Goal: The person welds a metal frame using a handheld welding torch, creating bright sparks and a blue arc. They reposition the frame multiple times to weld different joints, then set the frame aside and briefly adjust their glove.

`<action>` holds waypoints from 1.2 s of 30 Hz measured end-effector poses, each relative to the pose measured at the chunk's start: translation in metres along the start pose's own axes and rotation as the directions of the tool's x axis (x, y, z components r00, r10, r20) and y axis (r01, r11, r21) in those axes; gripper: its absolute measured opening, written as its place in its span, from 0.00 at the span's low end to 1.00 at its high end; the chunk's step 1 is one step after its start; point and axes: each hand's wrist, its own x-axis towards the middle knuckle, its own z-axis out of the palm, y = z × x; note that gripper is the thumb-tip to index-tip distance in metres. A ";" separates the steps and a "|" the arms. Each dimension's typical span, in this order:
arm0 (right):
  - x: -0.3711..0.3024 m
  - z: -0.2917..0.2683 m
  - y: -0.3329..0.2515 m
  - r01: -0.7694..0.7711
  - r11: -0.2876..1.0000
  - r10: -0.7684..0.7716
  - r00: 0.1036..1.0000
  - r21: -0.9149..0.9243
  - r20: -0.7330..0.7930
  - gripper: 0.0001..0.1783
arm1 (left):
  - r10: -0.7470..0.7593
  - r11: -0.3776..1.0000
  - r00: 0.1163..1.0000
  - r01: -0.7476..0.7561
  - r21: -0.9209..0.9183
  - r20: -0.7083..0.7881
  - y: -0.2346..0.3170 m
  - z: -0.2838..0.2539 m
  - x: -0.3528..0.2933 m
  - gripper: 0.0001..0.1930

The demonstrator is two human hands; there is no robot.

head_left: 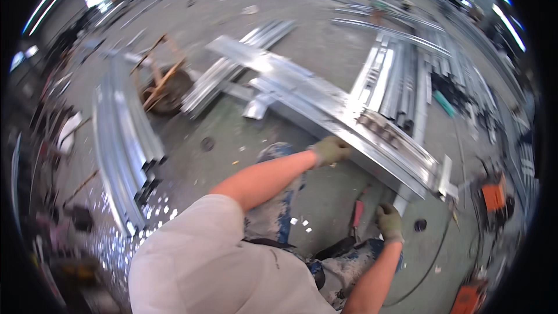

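My left hand [331, 151], in a greenish work glove, is at the near edge of a long shiny metal channel [302, 100]. Its fingers are closed at that edge and look to grip it. This channel lies slantwise across other metal pieces. My right hand [389, 222], gloved too, is curled above my right knee, below the end of a metal strip [401, 200]. What its fingers hold, if anything, is hidden. Between my knees a tool with a red handle [357, 213] stands near the floor. A row of small metal parts [381, 128] sits on the channel.
Bundled channels [119, 134] lie at left, and more metal profiles [395, 75] at right. A rusty orange frame [165, 78] stands behind the left bundle. Orange machines [494, 196] and a black cable [433, 264] are at right. A dark ring [420, 225] lies on the floor.
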 end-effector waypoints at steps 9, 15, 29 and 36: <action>0.009 0.010 -0.028 -0.049 0.994 0.035 0.990 0.101 0.134 0.26 | -0.040 0.999 0.989 0.035 -0.039 -0.140 -0.041 -0.028 -0.003 0.21; 0.013 0.010 -0.045 -0.065 0.993 0.047 0.984 0.098 0.173 0.25 | -0.012 0.990 0.978 -0.017 -0.139 -0.207 -0.044 -0.039 -0.011 0.27; 0.017 0.003 -0.021 -0.016 0.990 -0.007 0.986 0.138 0.164 0.27 | 0.034 0.242 0.242 0.939 0.243 -0.970 -0.140 -0.312 -0.302 0.40; 0.024 -0.001 -0.008 -0.033 0.992 0.010 0.984 0.124 0.178 0.27 | -0.419 0.303 -0.141 0.910 -0.285 -0.897 -0.184 -0.321 -0.366 0.49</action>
